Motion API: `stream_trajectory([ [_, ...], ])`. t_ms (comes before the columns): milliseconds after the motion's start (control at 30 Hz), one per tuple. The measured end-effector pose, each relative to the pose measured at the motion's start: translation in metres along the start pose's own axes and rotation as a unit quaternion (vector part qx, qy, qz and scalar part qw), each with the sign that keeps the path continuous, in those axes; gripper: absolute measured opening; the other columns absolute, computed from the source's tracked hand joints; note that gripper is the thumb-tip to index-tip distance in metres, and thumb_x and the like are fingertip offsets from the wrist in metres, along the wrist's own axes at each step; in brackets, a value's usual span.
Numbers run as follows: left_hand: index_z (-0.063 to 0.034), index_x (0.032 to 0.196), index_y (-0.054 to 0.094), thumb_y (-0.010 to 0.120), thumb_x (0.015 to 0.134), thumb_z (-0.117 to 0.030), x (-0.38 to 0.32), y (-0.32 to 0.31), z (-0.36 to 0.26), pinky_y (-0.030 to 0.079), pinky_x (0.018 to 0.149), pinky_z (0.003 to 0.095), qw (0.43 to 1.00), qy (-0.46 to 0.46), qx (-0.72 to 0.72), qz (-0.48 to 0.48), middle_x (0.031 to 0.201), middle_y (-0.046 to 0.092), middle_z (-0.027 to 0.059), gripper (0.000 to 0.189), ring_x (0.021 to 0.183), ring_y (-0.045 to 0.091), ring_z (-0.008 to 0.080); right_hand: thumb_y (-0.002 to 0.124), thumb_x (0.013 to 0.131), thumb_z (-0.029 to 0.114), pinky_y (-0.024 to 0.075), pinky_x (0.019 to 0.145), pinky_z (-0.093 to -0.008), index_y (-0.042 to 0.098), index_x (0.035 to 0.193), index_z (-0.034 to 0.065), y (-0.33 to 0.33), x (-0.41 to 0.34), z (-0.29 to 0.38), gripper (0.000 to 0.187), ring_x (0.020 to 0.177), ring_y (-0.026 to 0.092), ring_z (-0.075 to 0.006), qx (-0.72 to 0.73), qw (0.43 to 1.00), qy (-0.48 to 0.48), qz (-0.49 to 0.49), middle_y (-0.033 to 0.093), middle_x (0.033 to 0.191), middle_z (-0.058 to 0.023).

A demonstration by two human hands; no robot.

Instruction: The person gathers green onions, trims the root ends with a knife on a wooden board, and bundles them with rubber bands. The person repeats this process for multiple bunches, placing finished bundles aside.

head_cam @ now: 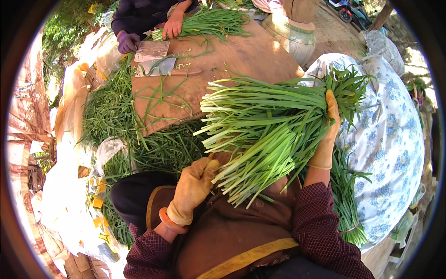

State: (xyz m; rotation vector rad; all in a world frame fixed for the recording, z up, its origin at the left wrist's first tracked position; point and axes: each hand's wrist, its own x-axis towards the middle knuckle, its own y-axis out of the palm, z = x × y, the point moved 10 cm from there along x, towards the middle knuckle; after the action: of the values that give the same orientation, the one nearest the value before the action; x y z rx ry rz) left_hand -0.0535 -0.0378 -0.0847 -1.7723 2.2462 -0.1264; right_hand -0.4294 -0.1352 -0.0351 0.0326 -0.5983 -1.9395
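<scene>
My right hand (332,115), in a tan rubber glove, grips a large bunch of garlic chives (268,111) around its leafy end. The pale stalk ends fan out leftward over my lap. Close to the lower stalk ends is my left hand (191,190), also gloved, with its fingers curled in and an orange bangle (171,221) at the wrist. Whether it pinches any stalk is hidden. Beyond the bunch is a wooden board (244,55), where a cleaver (160,66) with a wooden handle lies among loose leaves.
Across the board, a co-worker's purple-gloved hand (128,42) is at another broad blade (152,51); their other hand (173,26) rests on chives (212,22). Loose green leaves (108,104) pile up at left. A blue-flowered cloth bundle (383,150) bulges at right, beside a tied chive bunch (348,212).
</scene>
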Motion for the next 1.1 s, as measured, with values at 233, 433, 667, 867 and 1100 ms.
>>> stream_trajectory([
  [233,-0.0015,0.113,0.072,0.066,0.095,0.000,-0.008,-0.070,-0.064,0.050,0.072,0.0274,0.946,0.199,0.158,-0.202,0.090,0.068,0.0043,0.019,0.079,0.063,0.0148,0.056,0.104,0.029,0.0568,0.090,-0.0340,0.060,0.130,-0.0079,-0.011,0.011,-0.008,0.045,0.101,0.069,-0.0210,-0.031,0.999,0.013,-0.027,0.069,0.116,-0.0137],
  [433,-0.0162,0.114,0.073,0.067,0.080,-0.012,0.022,0.038,-0.107,0.054,0.068,0.0383,0.808,0.367,0.459,-0.035,0.091,0.062,0.0057,0.035,0.085,0.063,0.0254,0.057,0.102,0.028,0.0584,0.088,-0.0360,0.062,0.127,-0.0076,0.007,0.003,0.000,0.044,0.099,0.070,-0.0226,-0.005,1.000,-0.002,-0.007,0.070,0.114,-0.0149],
  [667,-0.0083,0.090,0.067,0.064,0.077,-0.015,0.032,0.062,-0.101,0.053,0.064,0.0358,0.755,0.383,0.532,0.009,0.088,0.059,0.0051,0.015,0.083,0.061,0.0234,0.057,0.102,0.028,0.0589,0.087,-0.0363,0.061,0.128,-0.0077,0.011,0.004,0.006,0.044,0.100,0.070,-0.0236,-0.006,1.000,0.021,-0.006,0.070,0.116,-0.0152],
  [867,-0.0074,0.091,0.066,0.066,0.078,-0.015,-0.010,0.018,-0.080,0.051,0.060,0.0333,0.710,0.374,0.590,0.093,0.086,0.058,0.0054,0.015,0.079,0.059,0.0219,0.060,0.101,0.026,0.0583,0.082,-0.0317,0.066,0.120,-0.0066,0.012,0.005,0.005,0.038,0.093,0.070,-0.0189,0.019,0.999,0.033,-0.027,0.072,0.107,-0.0123],
  [1100,-0.0045,0.098,0.065,0.064,0.087,-0.004,0.011,-0.165,0.019,0.057,0.076,0.0419,0.688,-0.131,0.713,0.030,0.096,0.063,0.0138,0.011,0.096,0.067,0.0300,0.062,0.099,0.026,0.0572,0.082,-0.0309,0.066,0.120,-0.0066,0.010,0.010,0.014,0.039,0.093,0.069,-0.0185,-0.007,0.998,0.025,-0.059,0.071,0.109,-0.0126],
])
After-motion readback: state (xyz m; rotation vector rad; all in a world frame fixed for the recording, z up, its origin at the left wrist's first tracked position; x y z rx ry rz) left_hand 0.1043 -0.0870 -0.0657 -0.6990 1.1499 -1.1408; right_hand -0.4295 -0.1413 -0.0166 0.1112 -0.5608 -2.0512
